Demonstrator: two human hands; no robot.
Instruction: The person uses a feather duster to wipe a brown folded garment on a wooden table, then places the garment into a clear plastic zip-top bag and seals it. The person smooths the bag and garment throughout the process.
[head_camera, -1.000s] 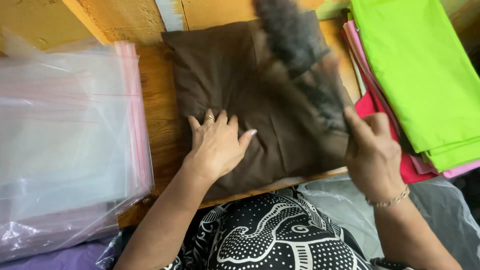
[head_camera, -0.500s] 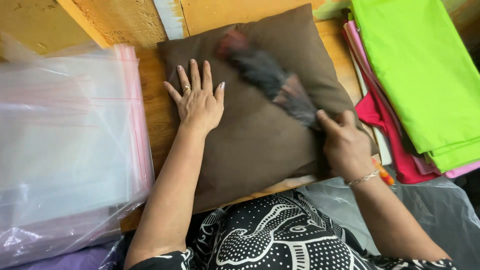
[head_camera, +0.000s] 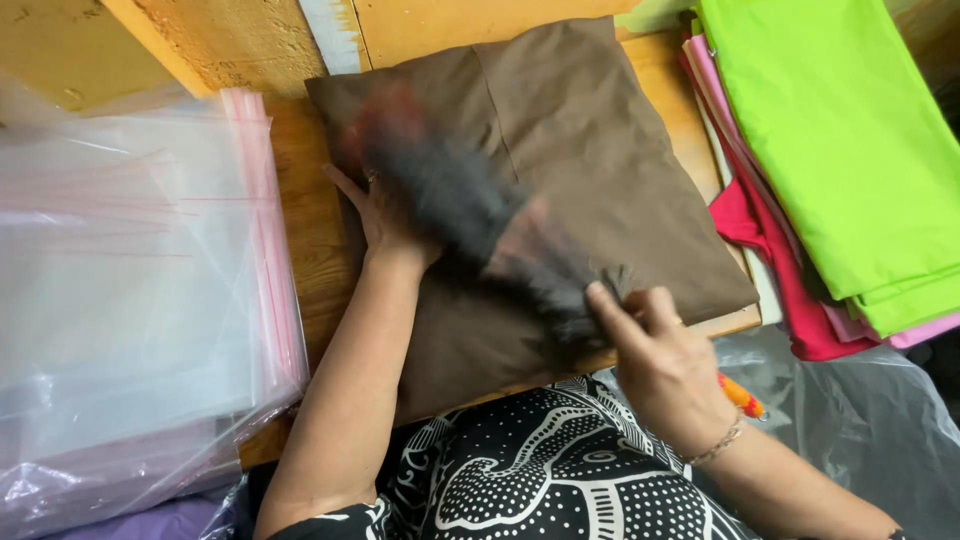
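A folded brown cloth (head_camera: 600, 150) lies on the wooden table (head_camera: 300, 250) in front of me. My left hand (head_camera: 385, 215) rests flat on the cloth's left part, fingers spread, partly hidden behind the brush. My right hand (head_camera: 665, 360), near the cloth's front edge, grips the handle end of a dark, fluffy brush (head_camera: 450, 195). Blurred by motion, the brush stretches diagonally over the cloth towards its far left corner.
A thick stack of clear plastic bags with pink strips (head_camera: 130, 280) fills the left side. Folded green cloth (head_camera: 830, 140) lies over pink and red cloths (head_camera: 780, 270) at the right. Clear plastic sheeting (head_camera: 850, 420) and a small orange object (head_camera: 740, 395) sit by my right wrist.
The brush has swept from the cloth's upper right across to its upper left. My left hand has slid from the cloth's middle towards its left edge. The right hand moved down.
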